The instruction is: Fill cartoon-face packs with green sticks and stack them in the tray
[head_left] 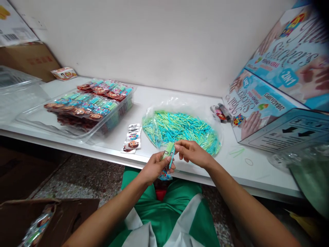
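My left hand is closed around a small clear packet with a colourful printed lower part, held over the table's front edge. Pale green sticks show at the packet's upper end. A blue stick leans along the packet's right side, and my right hand pinches its upper end between thumb and fingertips. Right behind the hands lies an open clear bag, which holds a heap of thin green and blue sticks. Left of it, flat printed wrappers with a cartoon face rest near the edge.
On the left, a clear plastic tray carries stacked filled packets. Large blue nail-sticker boxes stand at right, with a small dark packet beside them. Loose green sticks and a rubber band lie on the white table.
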A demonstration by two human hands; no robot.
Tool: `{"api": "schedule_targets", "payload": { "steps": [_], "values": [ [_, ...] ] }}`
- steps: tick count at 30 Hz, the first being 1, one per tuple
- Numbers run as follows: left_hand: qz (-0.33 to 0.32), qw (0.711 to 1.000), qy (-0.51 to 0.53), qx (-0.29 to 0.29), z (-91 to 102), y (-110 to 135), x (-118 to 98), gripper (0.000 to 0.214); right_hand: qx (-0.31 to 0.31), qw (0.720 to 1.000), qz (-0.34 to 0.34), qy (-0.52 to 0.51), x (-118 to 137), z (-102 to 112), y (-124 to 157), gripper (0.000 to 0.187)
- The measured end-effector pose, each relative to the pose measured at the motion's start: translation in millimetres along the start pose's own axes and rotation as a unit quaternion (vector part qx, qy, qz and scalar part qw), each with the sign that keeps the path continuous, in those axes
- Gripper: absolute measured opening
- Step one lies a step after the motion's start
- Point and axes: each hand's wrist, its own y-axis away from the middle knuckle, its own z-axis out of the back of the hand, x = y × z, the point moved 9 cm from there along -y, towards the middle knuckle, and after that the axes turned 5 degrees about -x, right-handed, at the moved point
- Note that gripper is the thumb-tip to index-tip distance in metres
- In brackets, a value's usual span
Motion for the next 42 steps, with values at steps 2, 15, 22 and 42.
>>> {"api": "schedule_targets", "payload": {
  "steps": [2,15,22,42],
  "values": [
    [-0.003,1.0,-0.003,0.001,-0.5,0,0,0.041,-0.004,0.999,-0.014,-0.036,-7,0,4,0.028],
    [0.002,1.0,0.002,-0.012,-2.4,1,9,0.035,-0.083,0.996,0.004,-0.044,-9,1,7,0.008],
    [-0.011,1.0,-0.009,-0.009,-2.7,1,7,0.03,-0.081,0.995,0.034,-0.048,-9,0,8,0.015],
    [0.015,0.999,0.025,0.013,-4.0,1,14,0.029,-0.096,0.995,0.037,-0.015,-1,3,12,0.027]
  ]
}}
